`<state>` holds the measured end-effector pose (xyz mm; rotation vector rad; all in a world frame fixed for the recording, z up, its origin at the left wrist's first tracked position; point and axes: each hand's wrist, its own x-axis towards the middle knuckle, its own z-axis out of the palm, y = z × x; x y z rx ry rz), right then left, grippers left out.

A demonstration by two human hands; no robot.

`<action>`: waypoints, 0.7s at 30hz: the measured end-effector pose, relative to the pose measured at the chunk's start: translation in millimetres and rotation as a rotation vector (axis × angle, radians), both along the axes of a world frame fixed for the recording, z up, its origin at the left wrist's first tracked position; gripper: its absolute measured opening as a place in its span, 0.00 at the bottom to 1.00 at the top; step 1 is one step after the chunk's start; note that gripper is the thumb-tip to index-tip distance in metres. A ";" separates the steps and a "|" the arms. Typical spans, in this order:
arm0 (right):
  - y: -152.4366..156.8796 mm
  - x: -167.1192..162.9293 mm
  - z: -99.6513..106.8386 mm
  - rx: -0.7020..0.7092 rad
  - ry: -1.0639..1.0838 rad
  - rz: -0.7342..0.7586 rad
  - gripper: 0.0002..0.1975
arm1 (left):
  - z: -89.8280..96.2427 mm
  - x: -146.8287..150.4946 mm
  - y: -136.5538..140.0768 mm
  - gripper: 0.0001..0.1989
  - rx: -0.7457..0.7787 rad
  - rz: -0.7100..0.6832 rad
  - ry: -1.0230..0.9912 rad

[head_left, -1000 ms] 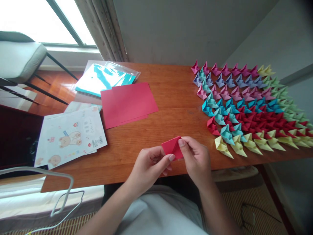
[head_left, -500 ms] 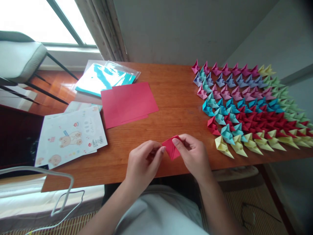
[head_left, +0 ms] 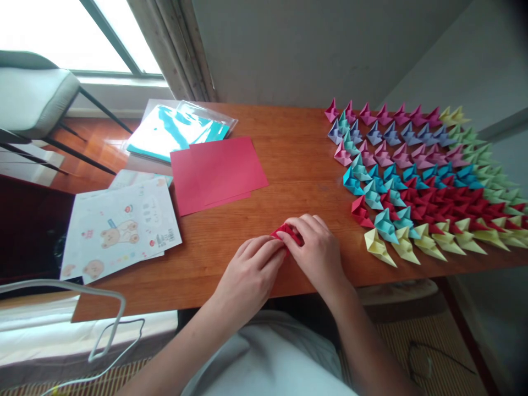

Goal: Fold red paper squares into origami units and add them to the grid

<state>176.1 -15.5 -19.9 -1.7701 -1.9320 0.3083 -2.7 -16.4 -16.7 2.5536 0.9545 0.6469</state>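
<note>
A small folded red paper (head_left: 282, 231) is held between both hands, just above the near edge of the wooden table (head_left: 297, 187). My left hand (head_left: 253, 272) has its fingers closed on the paper's left side. My right hand (head_left: 315, 250) grips the right side, with the thumb on the near face and the fingers curled over the top. Most of the paper is hidden by the fingers. To the left lie flat red paper sheets (head_left: 218, 176), slightly fanned. On the right stand several rows of folded paper pieces, among them yellow ones (head_left: 377, 247) nearest my right hand.
Clear-wrapped turquoise paper (head_left: 177, 132) lies at the back left. In front of it are white printed sheets (head_left: 124, 231) with bear drawings. A white cable (head_left: 117, 324) loops at the lower left, and a chair (head_left: 37, 99) stands by the window.
My left hand has moved right and up, its fingers closing onto the red paper. My right hand has shifted left and curled over it, so less of the paper shows.
</note>
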 end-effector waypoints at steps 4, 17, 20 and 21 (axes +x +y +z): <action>-1.3 1.4 -5.3 0.066 0.026 -0.035 0.10 | 1.6 -0.9 0.2 0.15 -0.009 -0.002 0.036; -2.6 0.9 -7.8 0.114 -0.001 0.083 0.09 | 5.5 -1.9 3.2 0.13 0.026 0.003 0.030; -2.8 2.3 -7.5 0.117 -0.027 0.088 0.09 | 4.2 -3.8 4.1 0.14 0.047 0.016 0.023; -3.8 3.7 -6.9 0.121 -0.021 0.093 0.09 | 3.4 -4.5 4.4 0.14 0.053 0.014 0.026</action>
